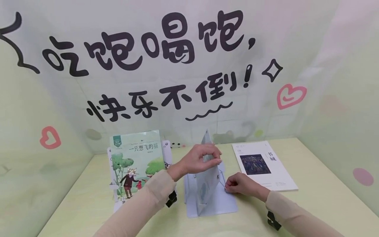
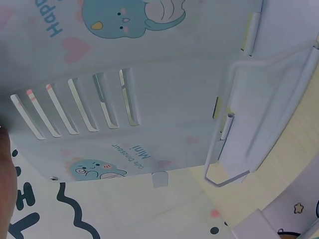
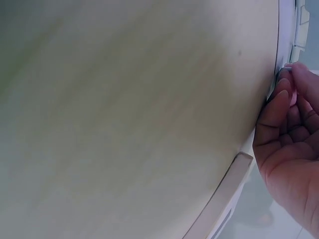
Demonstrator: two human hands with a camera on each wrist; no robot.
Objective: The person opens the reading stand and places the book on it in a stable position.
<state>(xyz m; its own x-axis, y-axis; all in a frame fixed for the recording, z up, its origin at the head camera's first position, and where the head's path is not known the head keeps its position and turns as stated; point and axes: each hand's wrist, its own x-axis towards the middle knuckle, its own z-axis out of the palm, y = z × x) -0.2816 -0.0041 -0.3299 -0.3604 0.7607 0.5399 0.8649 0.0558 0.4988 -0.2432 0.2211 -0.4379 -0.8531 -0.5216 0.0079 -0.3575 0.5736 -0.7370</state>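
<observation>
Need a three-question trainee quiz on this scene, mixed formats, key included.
1. True or false: the white magazine is propped upright.
2. Which hand grips the raised panel of the dinosaur-print book stand? (a) right (b) left (c) neither
3. Fill in: in the head view, the cat picture book is to the ____ of that stand.

Key: 1. False; the white magazine lies flat on the table. 2. b, the left hand. 3. left.
</observation>
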